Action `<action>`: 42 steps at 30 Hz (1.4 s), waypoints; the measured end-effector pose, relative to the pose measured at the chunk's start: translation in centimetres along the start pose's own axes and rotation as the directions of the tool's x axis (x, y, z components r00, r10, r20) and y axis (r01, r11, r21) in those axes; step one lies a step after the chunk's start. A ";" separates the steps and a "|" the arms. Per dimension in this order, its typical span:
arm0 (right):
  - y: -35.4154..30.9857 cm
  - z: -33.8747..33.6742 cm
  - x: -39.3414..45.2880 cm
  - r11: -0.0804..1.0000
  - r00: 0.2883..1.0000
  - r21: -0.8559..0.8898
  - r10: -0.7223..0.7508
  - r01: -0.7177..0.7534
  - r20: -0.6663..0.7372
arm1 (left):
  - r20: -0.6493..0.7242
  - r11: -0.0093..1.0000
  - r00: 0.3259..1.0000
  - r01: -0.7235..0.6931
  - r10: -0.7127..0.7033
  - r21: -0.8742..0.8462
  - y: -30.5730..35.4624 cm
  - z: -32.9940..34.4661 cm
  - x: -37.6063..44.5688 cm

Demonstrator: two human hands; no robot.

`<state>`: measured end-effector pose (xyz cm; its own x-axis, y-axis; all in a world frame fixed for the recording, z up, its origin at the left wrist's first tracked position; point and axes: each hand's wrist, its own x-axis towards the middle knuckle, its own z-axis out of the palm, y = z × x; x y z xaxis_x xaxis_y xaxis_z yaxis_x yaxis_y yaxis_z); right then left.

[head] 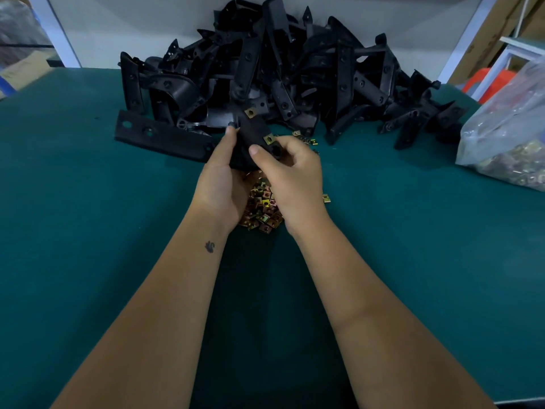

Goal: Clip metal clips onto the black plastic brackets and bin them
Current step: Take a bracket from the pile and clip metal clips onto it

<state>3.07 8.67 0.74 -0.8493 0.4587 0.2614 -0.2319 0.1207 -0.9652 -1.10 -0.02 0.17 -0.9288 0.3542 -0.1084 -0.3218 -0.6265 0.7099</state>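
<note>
Both hands hold one black plastic bracket (253, 134) above the green table (88, 231). My left hand (222, 184) grips its lower left side. My right hand (290, 172) grips its right edge, thumb pressed just below a brass metal clip (269, 139) seated there. A second clip (251, 112) sits on the bracket's upper end. Under the hands lies a heap of loose brass clips (262, 211). A big pile of black brackets (280, 78) fills the back of the table.
A flat black bracket (159, 137) lies left of the hands. A clear plastic bag of clips (510, 137) rests at the right edge. A few stray clips (306, 138) lie behind my right hand. An orange stool (486, 81) stands beyond the table.
</note>
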 end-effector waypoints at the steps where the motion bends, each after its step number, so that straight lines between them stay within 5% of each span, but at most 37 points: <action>1: 0.0 0.0 0.0 0.999 1.000 0.036 0.009 -0.008 -0.010 | -0.015 1.000 1.000 -0.009 0.010 0.029 0.0 0.1 0.1; 6: -0.1 -0.7 0.5 0.964 0.984 0.257 0.107 -0.068 -0.140 | -0.123 0.958 0.979 -0.125 0.160 0.258 0.1 -0.3 0.4; 11: -0.1 -0.9 0.9 0.793 0.967 0.568 0.253 -0.219 0.021 | -0.109 0.929 0.960 -0.214 0.257 0.303 -0.1 -0.2 0.2; 14: 0.0 -0.2 0.6 0.771 0.962 0.581 0.256 -0.260 0.091 | -0.087 0.921 0.962 -0.220 0.260 0.320 -0.3 0.3 -0.1; 23: -0.4 -1.5 1.0 0.774 0.951 0.581 0.308 -0.252 0.002 | -0.141 0.838 0.908 -0.291 0.394 0.462 -0.7 1.4 -1.3; 28: -0.8 -1.8 0.6 0.528 0.894 0.784 0.441 -0.328 0.077 | -0.143 0.868 0.919 -0.283 0.367 0.409 -2.3 3.1 -2.5; 32: -2.0 -3.8 -0.1 0.547 0.910 0.776 0.406 -0.314 0.082 | -0.166 0.881 0.918 -0.276 0.360 0.385 -3.7 6.7 -3.7; 37: -3.4 -11.3 -2.6 0.654 0.895 0.749 0.391 -0.107 -0.213 | -0.063 0.897 0.972 -0.183 0.227 0.403 -8.2 12.7 -6.7; 42: -4.6 -21.3 -8.0 0.753 0.734 0.650 0.384 0.102 -0.560 | 0.140 0.893 0.990 -0.070 0.009 0.444 -15.9 18.8 -12.1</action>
<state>21.05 23.19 3.04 -0.4466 0.8762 -0.1813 -0.5698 -0.4347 -0.6974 18.65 18.69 3.30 -0.8969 0.4422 -0.0040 -0.1406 -0.2766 0.9506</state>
